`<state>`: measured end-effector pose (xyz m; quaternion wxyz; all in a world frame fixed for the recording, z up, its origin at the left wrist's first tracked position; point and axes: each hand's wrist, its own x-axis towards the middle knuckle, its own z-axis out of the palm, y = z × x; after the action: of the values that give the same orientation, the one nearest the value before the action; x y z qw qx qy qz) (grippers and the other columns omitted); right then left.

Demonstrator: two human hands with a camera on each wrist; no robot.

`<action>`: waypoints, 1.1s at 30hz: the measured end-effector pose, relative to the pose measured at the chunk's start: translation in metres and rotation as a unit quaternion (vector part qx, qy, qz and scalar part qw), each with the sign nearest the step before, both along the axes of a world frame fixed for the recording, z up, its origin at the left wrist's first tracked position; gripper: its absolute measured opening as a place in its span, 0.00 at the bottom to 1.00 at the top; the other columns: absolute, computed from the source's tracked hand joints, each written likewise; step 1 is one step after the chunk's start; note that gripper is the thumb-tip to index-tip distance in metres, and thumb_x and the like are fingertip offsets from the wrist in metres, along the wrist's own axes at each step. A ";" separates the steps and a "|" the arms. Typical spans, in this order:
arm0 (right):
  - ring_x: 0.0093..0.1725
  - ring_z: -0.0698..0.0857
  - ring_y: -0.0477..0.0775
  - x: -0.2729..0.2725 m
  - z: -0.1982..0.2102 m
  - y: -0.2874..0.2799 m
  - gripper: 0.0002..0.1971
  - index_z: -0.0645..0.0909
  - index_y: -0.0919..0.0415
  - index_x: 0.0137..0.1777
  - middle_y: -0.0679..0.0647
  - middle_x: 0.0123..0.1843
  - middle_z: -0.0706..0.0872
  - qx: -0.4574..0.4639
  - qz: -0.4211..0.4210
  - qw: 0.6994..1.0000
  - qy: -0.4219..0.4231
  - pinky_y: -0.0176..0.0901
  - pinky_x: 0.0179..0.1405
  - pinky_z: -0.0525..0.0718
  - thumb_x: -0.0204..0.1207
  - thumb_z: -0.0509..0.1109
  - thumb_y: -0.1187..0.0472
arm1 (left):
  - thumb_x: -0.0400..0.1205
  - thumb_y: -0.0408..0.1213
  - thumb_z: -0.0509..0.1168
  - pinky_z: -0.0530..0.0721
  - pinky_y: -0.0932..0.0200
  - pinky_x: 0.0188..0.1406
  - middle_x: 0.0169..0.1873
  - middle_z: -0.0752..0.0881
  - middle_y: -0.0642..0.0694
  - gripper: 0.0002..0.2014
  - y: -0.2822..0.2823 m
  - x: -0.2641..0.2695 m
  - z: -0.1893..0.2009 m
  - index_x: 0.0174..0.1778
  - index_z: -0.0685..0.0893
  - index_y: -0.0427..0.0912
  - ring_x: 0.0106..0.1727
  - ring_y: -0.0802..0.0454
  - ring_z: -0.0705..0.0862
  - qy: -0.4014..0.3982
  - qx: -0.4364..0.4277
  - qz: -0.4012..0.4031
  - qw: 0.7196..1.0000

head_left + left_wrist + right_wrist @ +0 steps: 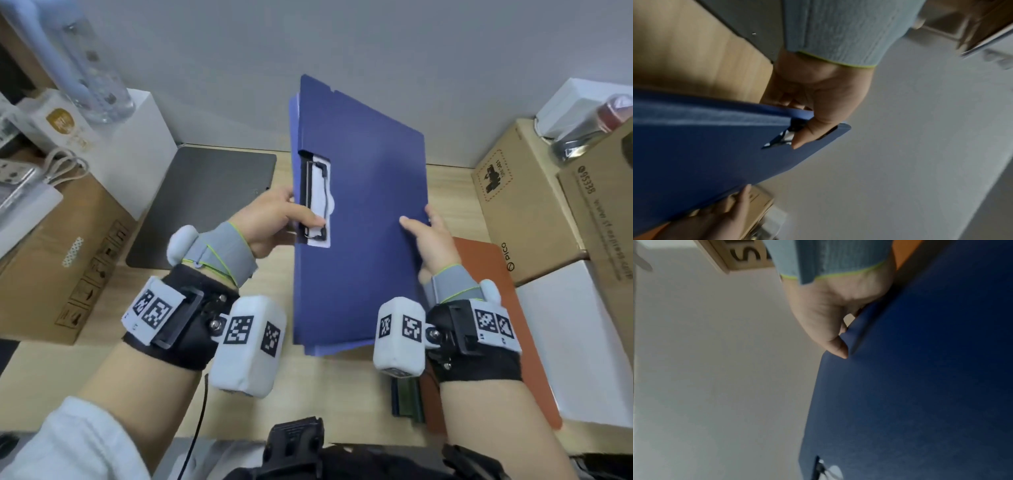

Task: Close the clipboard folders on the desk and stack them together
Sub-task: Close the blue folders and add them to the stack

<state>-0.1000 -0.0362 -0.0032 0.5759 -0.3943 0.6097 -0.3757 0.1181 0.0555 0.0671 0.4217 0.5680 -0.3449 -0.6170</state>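
A dark blue clipboard folder [363, 219] is held up off the desk, closed and tilted, its cover toward me. A cut-out in the cover shows the metal clip [317, 198] over white paper. My left hand [274, 219] grips the folder's left edge, thumb on the clip, as the left wrist view shows the left hand [813, 107] too. My right hand [428, 236] pinches the right edge, thumb on the cover; the right wrist view shows the right hand [834, 318] on the folder [920, 386]. An orange-brown folder [486, 308] lies closed on the desk under my right wrist.
A grey laptop or pad [205, 205] lies at the left on the wooden desk [342, 394]. Cardboard boxes [527, 212] and a white box [575, 342] crowd the right side. More boxes and a bottle [92, 68] stand at the left. A grey wall lies behind.
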 end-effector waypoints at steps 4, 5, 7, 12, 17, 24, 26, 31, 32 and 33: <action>0.68 0.80 0.59 -0.053 -0.004 0.001 0.37 0.66 0.51 0.78 0.53 0.78 0.70 0.019 -0.077 0.997 0.003 0.48 0.50 0.84 0.67 0.72 0.58 | 0.73 0.17 0.63 0.90 0.54 0.40 0.24 0.89 0.53 0.15 -0.002 -0.051 -0.034 0.41 0.82 0.43 0.27 0.57 0.89 0.051 0.064 -0.068 0.994; 0.66 0.81 0.58 -0.064 -0.007 0.005 0.35 0.67 0.53 0.77 0.55 0.77 0.73 0.028 -0.086 0.996 0.000 0.43 0.43 0.84 0.68 0.71 0.60 | 0.74 0.15 0.61 0.90 0.54 0.40 0.24 0.89 0.53 0.16 -0.002 -0.062 -0.046 0.40 0.82 0.42 0.27 0.57 0.89 0.065 0.079 -0.080 0.992; 0.64 0.82 0.56 -0.086 -0.013 0.015 0.32 0.67 0.56 0.78 0.57 0.75 0.77 0.050 -0.103 0.993 -0.007 0.38 0.34 0.81 0.72 0.69 0.63 | 0.74 0.14 0.60 0.89 0.51 0.44 0.24 0.88 0.52 0.17 -0.003 -0.087 -0.066 0.40 0.81 0.42 0.28 0.56 0.89 0.092 0.103 -0.101 0.985; 0.70 0.77 0.55 -0.116 -0.036 0.041 0.29 0.66 0.57 0.79 0.56 0.75 0.75 0.104 -0.105 0.989 -0.016 0.45 0.44 0.81 0.78 0.66 0.65 | 0.70 0.15 0.64 0.88 0.42 0.50 0.37 0.86 0.43 0.16 -0.003 -0.144 -0.098 0.44 0.80 0.40 0.35 0.49 0.89 0.096 0.155 -0.121 0.976; 0.83 0.60 0.54 -0.139 -0.064 0.055 0.36 0.74 0.48 0.74 0.49 0.85 0.56 0.104 -0.101 0.987 0.063 0.60 0.76 0.71 0.61 0.73 0.52 | 0.62 0.32 0.78 0.91 0.48 0.43 0.55 0.89 0.36 0.33 -0.003 -0.183 -0.111 0.64 0.78 0.33 0.51 0.41 0.89 -0.024 0.179 -0.153 0.972; 0.85 0.53 0.54 -0.146 -0.059 0.059 0.25 0.74 0.50 0.74 0.50 0.87 0.47 0.101 -0.090 0.987 0.089 0.62 0.78 0.67 0.76 0.67 0.59 | 0.63 0.55 0.77 0.89 0.47 0.43 0.52 0.91 0.36 0.35 -0.014 -0.179 -0.116 0.61 0.84 0.35 0.43 0.39 0.87 -0.197 0.130 -0.244 0.941; 0.85 0.55 0.55 -0.144 -0.057 0.058 0.24 0.75 0.49 0.73 0.51 0.87 0.50 0.100 -0.104 0.985 0.091 0.62 0.77 0.69 0.75 0.67 0.59 | 0.68 0.56 0.74 0.88 0.47 0.49 0.50 0.90 0.40 0.30 -0.013 -0.177 -0.116 0.59 0.84 0.37 0.47 0.38 0.88 -0.194 0.122 -0.259 0.938; 0.67 0.76 0.48 -0.107 -0.029 0.041 0.20 0.78 0.57 0.71 0.51 0.69 0.78 0.068 -0.088 0.993 0.038 0.41 0.62 0.77 0.78 0.64 0.66 | 0.78 0.51 0.66 0.70 0.58 0.34 0.27 0.75 0.50 0.19 -0.017 -0.136 -0.126 0.27 0.69 0.46 0.31 0.51 0.72 -0.217 0.086 -0.168 0.958; 0.64 0.76 0.46 -0.094 -0.021 0.038 0.20 0.77 0.58 0.71 0.51 0.67 0.79 0.057 -0.073 0.995 0.026 0.34 0.55 0.76 0.79 0.63 0.67 | 0.78 0.48 0.67 0.71 0.58 0.36 0.28 0.76 0.51 0.17 -0.019 -0.120 -0.126 0.28 0.71 0.46 0.33 0.51 0.74 -0.231 0.078 -0.130 0.961; 0.63 0.75 0.45 -0.083 -0.013 0.035 0.20 0.77 0.59 0.71 0.51 0.66 0.79 0.045 -0.057 0.997 0.016 0.29 0.49 0.75 0.80 0.62 0.68 | 0.78 0.45 0.68 0.73 0.57 0.40 0.33 0.80 0.49 0.12 -0.022 -0.106 -0.123 0.34 0.75 0.44 0.38 0.48 0.77 -0.252 0.076 -0.099 0.960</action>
<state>-0.1827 -0.0010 -0.0165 0.5608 -0.3382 0.6569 -0.3737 0.0119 0.0331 -0.0558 0.2132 0.6984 -0.4468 -0.5170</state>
